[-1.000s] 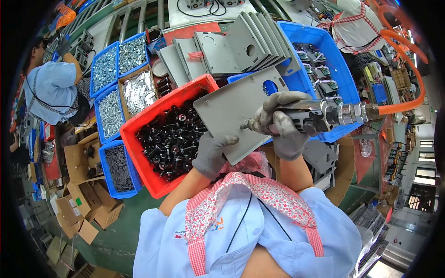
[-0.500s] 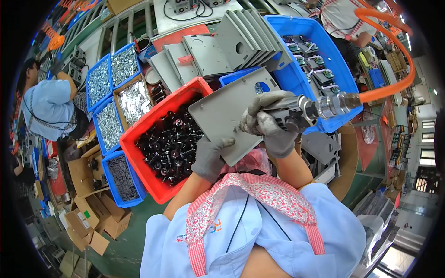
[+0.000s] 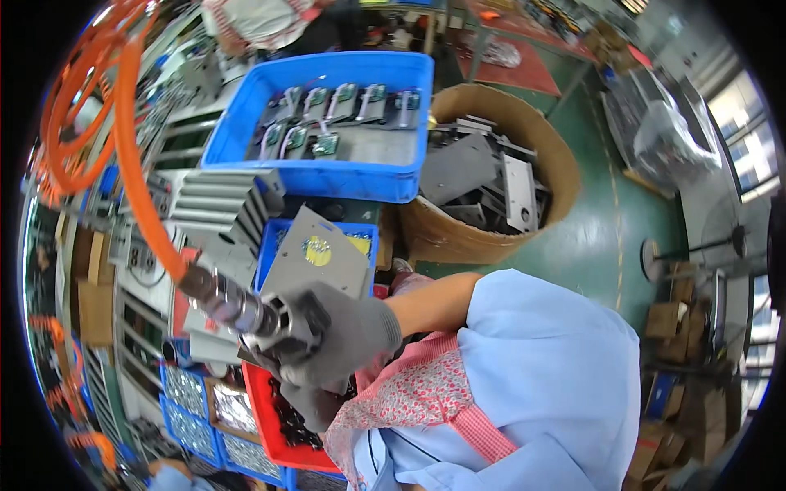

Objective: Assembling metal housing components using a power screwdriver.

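Observation:
My right hand [image 3: 352,327], in a grey glove, is closed around a metal air tool [image 3: 282,323] with an orange hose [image 3: 135,164] coupled to its end. Beneath and behind that hand lies a flat grey metal plate [image 3: 340,266] with a round hole, through which small shiny parts and something yellow show. My gloved left hand [image 3: 315,407] is at the lower end of the plate, closed on its edge. Most of its fingers, the tool's tip and the plate's lower part are hidden by the right hand. Just below, a red bin [image 3: 264,409] holds black parts.
Behind the plate stands a small blue bin [image 3: 372,231]; farther off, a large blue bin [image 3: 344,176] holds several circuit-board assemblies. A round cardboard drum [image 3: 561,172] contains grey metal plates. Folded grey panels [image 3: 217,200] are stacked at left, beyond blue bins of fasteners [image 3: 187,393].
My view has swung to the right, bringing the cardboard drum fully in. The right hand still holds the air tool and now covers much of the plate and left hand.

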A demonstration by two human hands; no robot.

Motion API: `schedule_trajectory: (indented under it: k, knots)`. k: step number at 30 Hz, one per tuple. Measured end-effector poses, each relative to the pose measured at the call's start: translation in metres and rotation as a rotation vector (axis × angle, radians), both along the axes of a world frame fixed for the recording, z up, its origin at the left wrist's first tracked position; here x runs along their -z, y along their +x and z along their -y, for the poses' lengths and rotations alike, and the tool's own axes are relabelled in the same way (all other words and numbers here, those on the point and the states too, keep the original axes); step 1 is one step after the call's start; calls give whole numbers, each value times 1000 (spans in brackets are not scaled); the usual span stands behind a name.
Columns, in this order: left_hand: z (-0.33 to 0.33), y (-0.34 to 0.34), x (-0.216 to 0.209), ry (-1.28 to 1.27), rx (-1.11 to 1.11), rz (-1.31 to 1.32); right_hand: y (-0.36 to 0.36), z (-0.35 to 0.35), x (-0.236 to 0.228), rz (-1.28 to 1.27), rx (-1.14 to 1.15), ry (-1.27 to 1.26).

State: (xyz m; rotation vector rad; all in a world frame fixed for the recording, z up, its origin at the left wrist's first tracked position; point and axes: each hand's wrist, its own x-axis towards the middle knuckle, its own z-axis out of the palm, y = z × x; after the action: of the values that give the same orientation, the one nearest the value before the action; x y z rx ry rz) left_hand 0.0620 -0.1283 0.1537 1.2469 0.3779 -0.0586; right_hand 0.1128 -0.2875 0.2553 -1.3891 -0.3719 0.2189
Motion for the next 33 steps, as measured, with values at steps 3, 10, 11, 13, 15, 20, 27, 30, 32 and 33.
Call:
schedule_trajectory:
  k: [3, 10, 11, 13, 15, 20, 27, 30, 32, 33]
  knots:
    - [20, 11, -9, 17, 152, 18, -20, -2, 24, 257, 238, 52]
    - [159, 70, -13, 52, 954, 79, -32, 18, 20, 230, 150, 239]
    - [170, 77, -20, -3, 1050, 119, -34, 7, 7, 226, 141, 271]
    - [205, 79, -25, -372, 1139, 189, -33, 2, 3, 218, 125, 296]
    - [220, 76, -18, -603, 1167, 197, -27, 6, 17, 215, 115, 328]
    - [170, 81, 48, -171, 1242, -24, -12, 8, 41, 18, 212, 221]
    - [61, 66, 147, -424, 704, -103, 13, 14, 27, -396, -46, -61]
    - [0, 68, 90, -292, 654, -73, 21, 6, 37, -418, 108, -25]
    - [-36, 64, 57, -205, 490, -160, 28, -1, 50, -443, 142, 96]
    - [-52, 61, 58, -188, 399, -118, 32, 1, 55, -420, 89, 57]
